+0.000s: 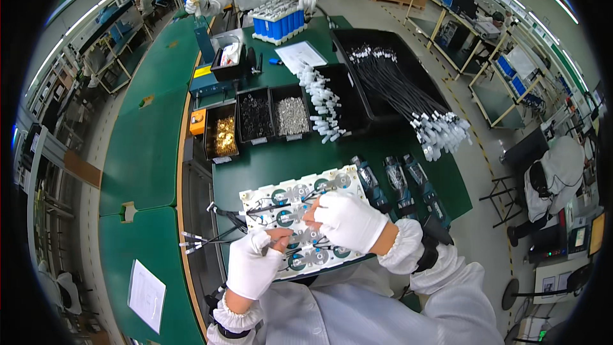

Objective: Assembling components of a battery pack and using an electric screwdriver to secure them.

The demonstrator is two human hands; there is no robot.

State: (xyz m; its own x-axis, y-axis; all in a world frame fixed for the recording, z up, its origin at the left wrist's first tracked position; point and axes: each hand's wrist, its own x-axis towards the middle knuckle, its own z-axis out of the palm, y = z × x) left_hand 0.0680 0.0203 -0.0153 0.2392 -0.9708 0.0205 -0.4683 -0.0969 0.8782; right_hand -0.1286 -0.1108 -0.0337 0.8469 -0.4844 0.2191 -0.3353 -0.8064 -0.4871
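Note:
In front of me lies a white battery-pack panel [255, 199] with round metal contacts, grey metal strips and thin black wires across it. My left hand [251, 267], in a white glove with bare fingertips, is over its near left part, thumb and fingers pinched together. My right hand [350, 222], gloved the same way, reaches over its middle with fingers closed and pointing left. Whatever sits between the fingertips of either hand is too small to make out. A bundle of black wires [235, 218] with white-tipped ends trails off the panel's left edge.
Cordless screwdrivers [397, 179] lie right of the panel. Beyond it stand bins of gold [225, 135], black [255, 115] and silver parts [292, 115], and a black tray [341, 41] of cables. Across the table, a gloved co-worker is at a blue battery pack [278, 24].

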